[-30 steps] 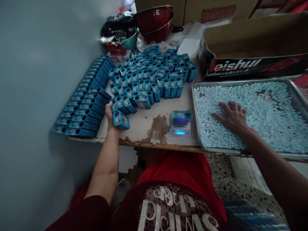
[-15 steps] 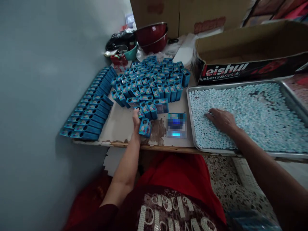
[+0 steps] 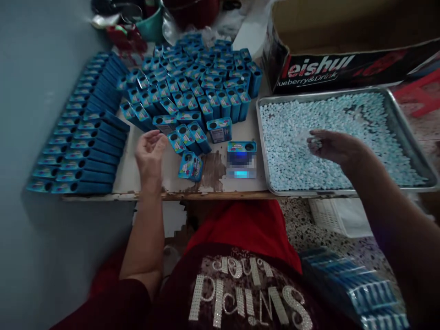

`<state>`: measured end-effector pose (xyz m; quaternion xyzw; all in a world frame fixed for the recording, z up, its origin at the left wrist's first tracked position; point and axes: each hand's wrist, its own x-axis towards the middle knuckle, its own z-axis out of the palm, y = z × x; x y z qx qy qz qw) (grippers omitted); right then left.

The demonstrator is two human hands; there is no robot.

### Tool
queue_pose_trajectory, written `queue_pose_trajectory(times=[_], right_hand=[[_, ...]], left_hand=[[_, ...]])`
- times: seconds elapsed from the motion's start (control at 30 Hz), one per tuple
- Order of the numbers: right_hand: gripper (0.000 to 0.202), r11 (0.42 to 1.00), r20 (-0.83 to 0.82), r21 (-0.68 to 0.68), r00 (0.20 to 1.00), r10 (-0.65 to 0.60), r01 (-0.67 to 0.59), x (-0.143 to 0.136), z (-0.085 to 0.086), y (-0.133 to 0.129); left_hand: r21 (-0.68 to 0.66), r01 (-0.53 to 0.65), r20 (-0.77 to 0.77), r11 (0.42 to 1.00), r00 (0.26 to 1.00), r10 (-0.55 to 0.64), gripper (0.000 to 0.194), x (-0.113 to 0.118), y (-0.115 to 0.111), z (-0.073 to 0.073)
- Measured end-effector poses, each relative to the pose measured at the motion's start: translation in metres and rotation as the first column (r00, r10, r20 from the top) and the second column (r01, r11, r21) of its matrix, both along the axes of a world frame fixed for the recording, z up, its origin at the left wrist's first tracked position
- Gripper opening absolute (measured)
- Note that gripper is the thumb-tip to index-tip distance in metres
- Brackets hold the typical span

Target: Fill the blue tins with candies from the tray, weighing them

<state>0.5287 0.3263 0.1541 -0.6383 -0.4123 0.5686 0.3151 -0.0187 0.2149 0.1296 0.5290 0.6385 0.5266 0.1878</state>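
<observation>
The right hand (image 3: 319,145) is closed on a few small, rounded, pale-blue and white pellets (image 3: 292,169) over the tray (image 3: 412,133) spread with them, while the left hand (image 3: 151,145), fingers loosely curled and half-open, is near blue boxes (image 3: 186,134) on the table (image 3: 127,178), their colourful tops showing dark round holes.

My right fingers (image 3: 315,133) hold pale pellets (image 3: 315,145) above the metal tray (image 3: 260,137); my left fingers (image 3: 150,135) curl loosely beside blue boxes (image 3: 177,143).
</observation>
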Motion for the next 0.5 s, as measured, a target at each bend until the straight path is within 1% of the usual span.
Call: queue_pose_trajectory(times=[0.03,0.07,0.1,0.17,0.23,0.3,0.37,0.43,0.5], right_hand=[[0.012,1.0,-0.023,-0.01,1.0,0.004,-0.004,-0.002,0.0,-0.004],[0.01,1.0,-0.033,-0.009,0.999,0.009,-0.009,-0.006,0.0,-0.009],[0.008,1.0,-0.032,-0.004,0.999,0.015,-0.015,-0.01,-0.001,-0.014],[0.013,0.997,0.015,0.008,0.997,0.071,-0.071,-0.021,-0.004,-0.023],[0.023,0.978,0.088,0.008,0.974,0.207,-0.208,-0.033,-0.003,-0.028],[0.032,0.937,0.134,0.021,0.93,0.343,-0.348,-0.047,0.004,-0.029],[0.038,0.905,0.13,0.051,0.901,0.413,-0.423,-0.064,0.018,-0.028],[0.04,0.891,0.107,0.081,0.892,0.438,-0.447,-0.082,0.037,-0.025],[0.039,0.871,0.087,0.08,0.874,0.478,-0.484,-0.1,0.055,-0.022]], left_hand=[[0.054,-0.056,-0.037,0.997,0.998,0.058,0.052,0.006,-0.008,0.01],[0.103,-0.085,-0.097,0.991,0.991,0.095,0.05,0.014,-0.015,0.021],[0.139,-0.079,-0.178,0.987,0.979,0.103,0.047,0.024,-0.02,0.031],[0.155,-0.007,-0.333,0.988,0.941,0.058,0.042,0.048,-0.025,0.049],[0.116,0.085,-0.402,0.99,0.915,-0.031,0.04,0.074,-0.024,0.058],[0.054,0.178,-0.369,0.983,0.918,-0.146,0.04,0.099,-0.019,0.058],[-0.018,0.246,-0.279,0.969,0.93,-0.241,0.042,0.119,-0.016,0.052],[-0.086,0.272,-0.191,0.958,0.94,-0.284,0.043,0.132,-0.016,0.044],[-0.119,0.27,-0.129,0.956,0.95,-0.284,0.042,0.138,-0.017,0.033]])
